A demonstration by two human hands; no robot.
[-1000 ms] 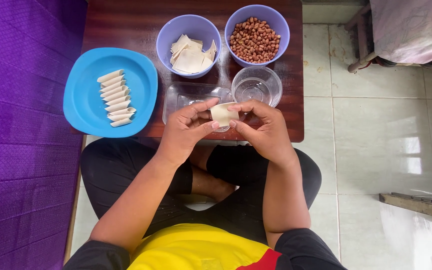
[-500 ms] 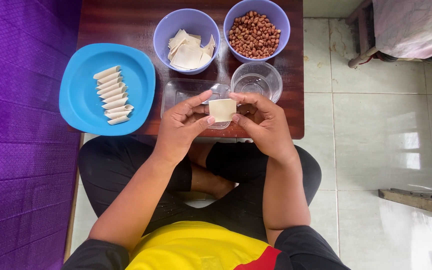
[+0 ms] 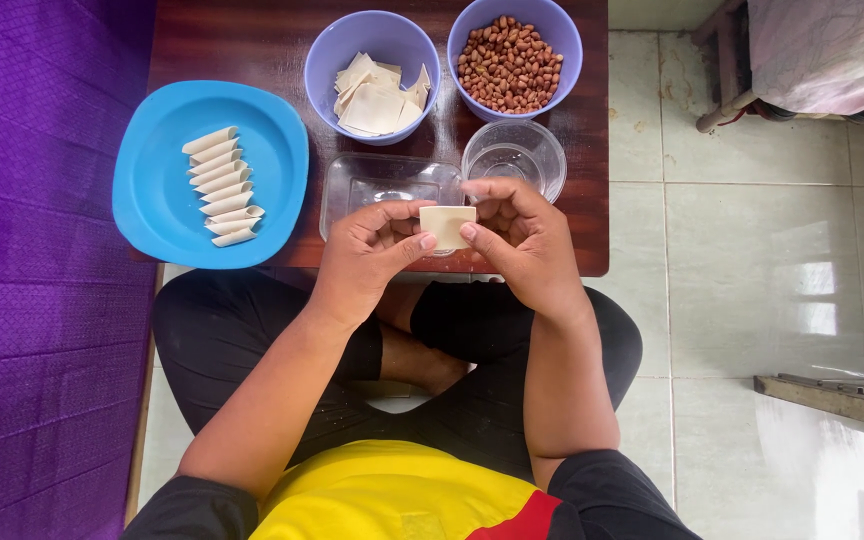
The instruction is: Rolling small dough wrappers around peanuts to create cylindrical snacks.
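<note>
Head view is showing us seated cross-legged at the near edge of a low dark wooden table (image 3: 252,45), and we are holding a small pale square wrapper (image 3: 446,226) up between both hands, just over the near edge. Our left hand (image 3: 367,250) is pinching the wrapper's left side, thumb on its front and fingers curled behind it. Our right hand (image 3: 517,235) is gripping the right side the same way, thumb on the front face and fingers closed around the back. Both hands are closing on the wrapper; neither is spreading open.

Just behind the wrapper, a clear rectangular tray (image 3: 377,185) is sitting near the middle of the near edge, and a clear round bowl (image 3: 514,155) is standing beside it to the right, partly hidden by our right fingers. Toward the far edge, a lilac bowl of flat wrappers (image 3: 372,62) is resting next to a lilac bowl of peanuts (image 3: 514,55). At the left edge, a blue plate (image 3: 167,175) is overhanging the table and carrying a row of rolled wrappers (image 3: 222,186).
</note>
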